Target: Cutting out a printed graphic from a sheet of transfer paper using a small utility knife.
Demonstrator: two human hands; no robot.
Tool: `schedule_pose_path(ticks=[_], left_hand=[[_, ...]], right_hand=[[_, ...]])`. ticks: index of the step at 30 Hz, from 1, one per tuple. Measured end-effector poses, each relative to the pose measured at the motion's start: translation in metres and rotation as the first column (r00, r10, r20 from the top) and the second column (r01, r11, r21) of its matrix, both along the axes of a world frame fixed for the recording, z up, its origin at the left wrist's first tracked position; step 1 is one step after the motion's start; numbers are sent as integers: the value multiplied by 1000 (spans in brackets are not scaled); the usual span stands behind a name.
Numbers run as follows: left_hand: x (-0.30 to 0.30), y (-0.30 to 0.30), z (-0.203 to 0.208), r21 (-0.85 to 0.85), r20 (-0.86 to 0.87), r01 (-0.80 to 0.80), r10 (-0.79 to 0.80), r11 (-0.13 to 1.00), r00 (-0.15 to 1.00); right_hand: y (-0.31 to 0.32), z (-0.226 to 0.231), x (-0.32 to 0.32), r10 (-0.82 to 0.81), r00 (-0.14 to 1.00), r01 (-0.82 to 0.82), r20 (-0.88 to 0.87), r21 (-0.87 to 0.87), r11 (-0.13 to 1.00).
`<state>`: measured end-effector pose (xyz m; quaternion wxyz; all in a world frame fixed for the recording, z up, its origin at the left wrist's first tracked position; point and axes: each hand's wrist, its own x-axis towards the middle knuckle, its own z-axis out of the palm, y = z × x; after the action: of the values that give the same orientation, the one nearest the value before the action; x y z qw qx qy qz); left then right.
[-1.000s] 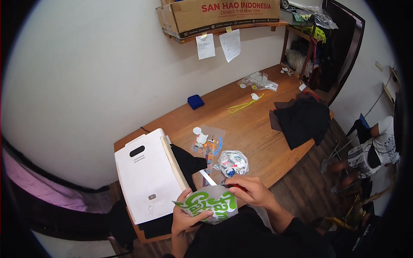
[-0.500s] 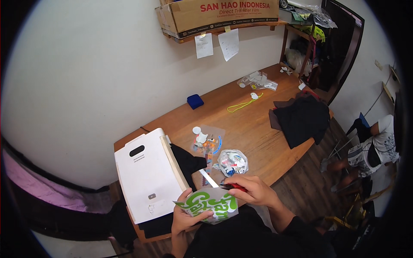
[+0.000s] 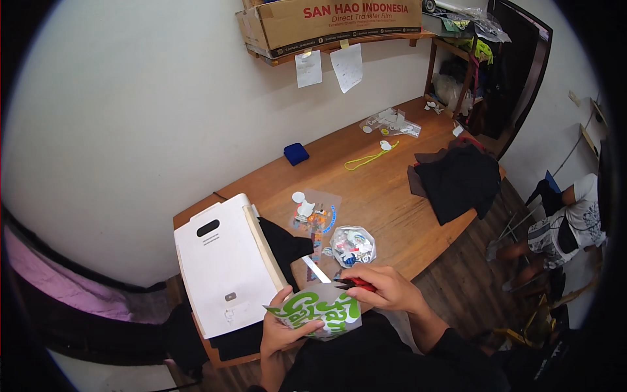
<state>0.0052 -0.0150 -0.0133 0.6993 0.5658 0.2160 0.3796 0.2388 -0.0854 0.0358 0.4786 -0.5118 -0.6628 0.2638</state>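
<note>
My left hand (image 3: 282,331) pinches the lower left of a translucent film sheet (image 3: 336,320) printed with green lettering, its thumb lying across the front. In my right hand (image 3: 392,291) is a pair of red-handled scissors (image 3: 360,283), whose dark blades reach the sheet's upper edge. Whether the blades are parted is too small to tell. Just beyond the sheet, a white strip (image 3: 316,269) slants over the table. Past my hands stands a clear bowl (image 3: 353,247) filled with small cut pieces.
A white heat press (image 3: 225,268) stands at the left with black fabric (image 3: 279,238) under it. Farther off lie printed film (image 3: 320,210), a blue folded cloth (image 3: 296,154), a yellow cord (image 3: 363,161) and dark garments (image 3: 460,183). A person (image 3: 562,219) sits at the right.
The scissors shift very slightly at the sheet's upper edge. Both hands and the sheet stay almost in place.
</note>
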Motion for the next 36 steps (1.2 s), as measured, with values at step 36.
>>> schedule_pose_path(ticks=[36], left_hand=[[-8, -7, 4, 38, -20, -18, 19, 999, 1000]], right_hand=[[-1, 4, -8, 27, 1000, -27, -3, 21, 999]])
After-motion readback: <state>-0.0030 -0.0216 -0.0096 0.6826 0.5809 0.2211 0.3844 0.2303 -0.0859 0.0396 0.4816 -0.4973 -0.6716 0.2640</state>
